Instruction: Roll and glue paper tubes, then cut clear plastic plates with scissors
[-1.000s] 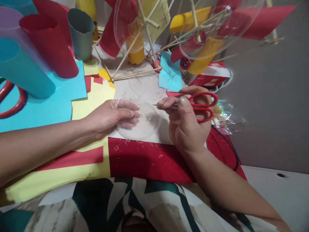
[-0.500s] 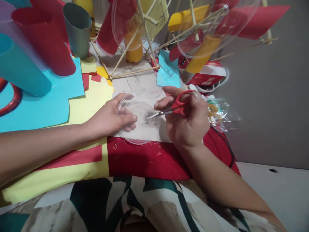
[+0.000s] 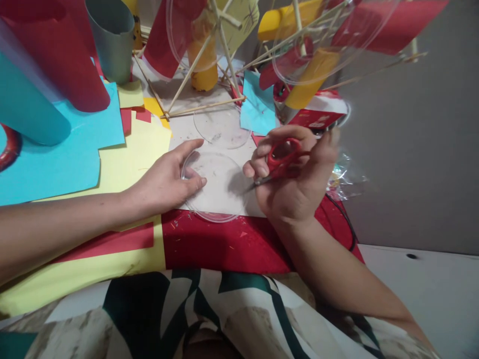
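Observation:
My left hand (image 3: 168,177) grips the left edge of a round clear plastic lid (image 3: 220,192), thumb on top, with some fingers showing through the plastic. Its index finger stretches past the rim. The lid is over a white sheet (image 3: 179,134). Just right of it, my right hand (image 3: 295,174) is closed on scissors with red handles (image 3: 281,153). Their dark metal blades point down and left toward the lid's right edge. Behind the lid, a second clear plastic disc (image 3: 224,132) lies flat on the white sheet.
A thin wooden stick frame (image 3: 204,109) with paper tubes and clear discs stands at the back. Upright coloured paper tubes (image 3: 75,70) are at the left on blue paper (image 3: 80,169). A red box (image 3: 318,112) and a plastic bag (image 3: 346,177) lie at the right.
My right hand has drawn the scissors right, away from the lid's middle, and turned them in its fingers. My left hand keeps its hold on the lid. The view has shifted slightly.

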`<move>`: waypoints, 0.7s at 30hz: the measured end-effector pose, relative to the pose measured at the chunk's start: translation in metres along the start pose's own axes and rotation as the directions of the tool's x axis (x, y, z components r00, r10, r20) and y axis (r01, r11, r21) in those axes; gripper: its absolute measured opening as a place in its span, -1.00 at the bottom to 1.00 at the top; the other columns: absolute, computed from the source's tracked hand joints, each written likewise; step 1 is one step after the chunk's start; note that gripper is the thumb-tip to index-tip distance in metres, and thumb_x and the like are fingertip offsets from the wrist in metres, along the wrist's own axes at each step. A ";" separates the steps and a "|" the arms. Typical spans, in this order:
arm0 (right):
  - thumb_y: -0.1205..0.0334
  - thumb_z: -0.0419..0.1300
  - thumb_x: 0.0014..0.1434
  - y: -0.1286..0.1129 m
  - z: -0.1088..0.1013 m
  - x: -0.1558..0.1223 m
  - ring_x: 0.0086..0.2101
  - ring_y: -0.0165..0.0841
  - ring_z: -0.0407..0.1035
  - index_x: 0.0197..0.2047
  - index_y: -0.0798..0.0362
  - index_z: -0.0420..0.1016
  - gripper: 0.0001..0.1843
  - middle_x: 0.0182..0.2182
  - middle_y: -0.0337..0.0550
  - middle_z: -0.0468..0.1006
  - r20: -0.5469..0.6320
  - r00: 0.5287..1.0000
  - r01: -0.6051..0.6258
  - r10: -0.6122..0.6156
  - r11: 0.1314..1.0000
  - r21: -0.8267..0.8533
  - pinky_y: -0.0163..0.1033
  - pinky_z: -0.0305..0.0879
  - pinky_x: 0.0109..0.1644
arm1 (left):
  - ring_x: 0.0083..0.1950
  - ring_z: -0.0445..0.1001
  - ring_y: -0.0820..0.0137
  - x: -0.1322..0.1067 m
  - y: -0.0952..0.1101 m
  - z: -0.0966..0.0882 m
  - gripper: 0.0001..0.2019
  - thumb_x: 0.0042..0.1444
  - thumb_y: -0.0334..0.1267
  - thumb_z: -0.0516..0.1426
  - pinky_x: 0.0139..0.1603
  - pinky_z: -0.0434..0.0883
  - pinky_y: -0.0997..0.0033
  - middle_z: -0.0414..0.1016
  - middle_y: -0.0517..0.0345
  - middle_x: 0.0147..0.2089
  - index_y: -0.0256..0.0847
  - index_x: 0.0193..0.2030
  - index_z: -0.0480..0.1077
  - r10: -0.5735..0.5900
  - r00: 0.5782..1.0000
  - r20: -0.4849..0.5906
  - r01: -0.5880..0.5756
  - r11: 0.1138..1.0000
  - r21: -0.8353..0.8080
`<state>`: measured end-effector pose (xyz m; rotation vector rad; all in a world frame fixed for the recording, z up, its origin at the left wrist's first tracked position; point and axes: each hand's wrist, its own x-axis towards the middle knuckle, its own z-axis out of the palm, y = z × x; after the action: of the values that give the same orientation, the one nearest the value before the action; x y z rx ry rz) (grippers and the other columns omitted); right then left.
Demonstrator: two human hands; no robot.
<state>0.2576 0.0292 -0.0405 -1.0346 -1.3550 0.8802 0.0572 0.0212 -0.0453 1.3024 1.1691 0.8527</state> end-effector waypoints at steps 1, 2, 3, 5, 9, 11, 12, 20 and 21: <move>-0.34 -0.11 0.35 0.001 -0.001 0.001 -0.57 -0.40 0.19 -0.22 -0.12 0.43 -0.47 -0.40 -0.18 0.36 0.045 0.999 -0.006 0.006 1.000 0.013 -0.17 0.37 -0.45 | 0.10 0.55 0.15 0.000 0.000 0.000 -0.29 0.02 -0.42 0.34 0.17 0.46 0.24 0.58 -0.01 -0.06 -0.23 0.36 0.35 0.030 1.000 -0.002 -0.030 0.999 0.041; -0.33 -0.12 0.35 0.002 -0.002 0.001 -0.56 -0.38 0.21 -0.23 -0.11 0.45 -0.46 -0.41 -0.17 0.37 0.081 0.997 -0.014 0.012 1.000 0.023 -0.16 0.37 -0.45 | 0.12 0.54 0.14 -0.001 0.000 0.000 -0.32 0.03 -0.40 0.33 0.23 0.43 0.20 0.58 -0.03 -0.03 -0.25 0.34 0.37 0.061 0.998 -0.005 -0.061 0.995 0.084; -0.31 -0.10 0.36 0.004 -0.001 0.002 -0.56 -0.38 0.22 -0.24 -0.10 0.46 -0.47 -0.42 -0.16 0.38 0.095 0.995 -0.015 0.011 0.999 0.040 -0.15 0.36 -0.45 | 0.11 0.55 0.14 -0.001 -0.001 -0.001 -0.36 0.05 -0.39 0.32 0.27 0.41 0.15 0.56 -0.05 0.03 -0.26 0.32 0.39 0.100 0.995 -0.004 -0.098 0.986 0.133; -0.23 -0.03 0.35 0.008 0.002 0.003 -0.56 -0.37 0.24 -0.27 -0.08 0.49 -0.53 -0.46 -0.18 0.40 0.057 0.998 0.012 -0.019 0.993 0.114 -0.18 0.35 -0.47 | 0.12 0.55 0.13 -0.001 -0.003 -0.002 -0.41 0.08 -0.35 0.27 0.30 0.40 0.07 0.50 -0.10 0.19 -0.27 0.29 0.40 0.200 0.980 0.018 -0.197 0.947 0.255; -0.13 0.00 0.38 0.015 0.010 0.003 -0.46 -0.37 0.37 -0.31 -0.05 0.54 -0.55 -0.46 -0.22 0.50 -0.085 0.982 0.179 -0.166 0.967 0.179 -0.25 0.33 -0.41 | 0.32 0.41 0.07 0.001 -0.009 -0.007 -0.43 0.15 -0.29 0.18 0.36 0.35 -0.01 0.40 -0.15 0.33 -0.31 0.33 0.34 0.391 0.912 0.122 -0.397 0.774 0.493; -0.14 -0.05 0.43 0.018 0.010 0.002 -0.43 -0.38 0.39 -0.28 -0.06 0.53 -0.53 -0.41 -0.24 0.54 -0.085 0.969 0.240 -0.233 0.967 0.086 -0.24 0.32 -0.37 | 0.39 0.34 0.06 0.001 -0.012 -0.010 -0.43 0.19 -0.27 0.15 0.39 0.32 -0.04 0.36 -0.18 0.38 -0.32 0.35 0.31 0.449 0.880 0.154 -0.453 0.696 0.558; -0.15 -0.06 0.44 0.019 0.009 0.002 -0.43 -0.38 0.39 -0.26 -0.08 0.52 -0.53 -0.39 -0.25 0.55 -0.073 0.962 0.265 -0.263 0.964 0.032 -0.23 0.32 -0.35 | 0.41 0.31 0.05 0.002 -0.013 -0.010 -0.44 0.20 -0.26 0.15 0.40 0.30 -0.06 0.34 -0.19 0.40 -0.32 0.35 0.30 0.477 0.864 0.162 -0.473 0.658 0.586; 0.01 0.27 0.31 0.030 0.004 0.005 -0.43 -0.47 0.47 -0.22 -0.09 0.40 -0.80 -0.41 -0.35 0.49 -0.067 0.935 0.341 -0.348 0.935 -0.099 -0.43 0.24 -0.58 | 0.08 0.55 0.17 -0.002 -0.021 -0.004 -0.76 0.35 -0.29 0.06 0.14 0.47 0.13 0.66 -0.06 -0.02 -0.29 -0.08 0.56 0.574 0.638 0.513 -0.746 0.298 0.595; 0.05 0.29 0.29 0.030 0.004 0.005 -0.44 -0.48 0.48 -0.21 -0.09 0.38 -0.81 -0.41 -0.36 0.48 -0.069 0.938 0.334 -0.341 0.938 -0.094 -0.47 0.18 -0.63 | 0.06 0.56 0.16 -0.002 -0.021 -0.002 -0.77 0.35 -0.27 0.07 0.11 0.47 0.14 0.67 -0.04 -0.04 -0.28 -0.12 0.57 0.541 0.624 0.564 -0.762 0.261 0.592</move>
<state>0.2559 0.0440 -0.0677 -0.8542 -1.4522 0.5234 0.0513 0.0168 -0.0656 2.7522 0.7362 0.6725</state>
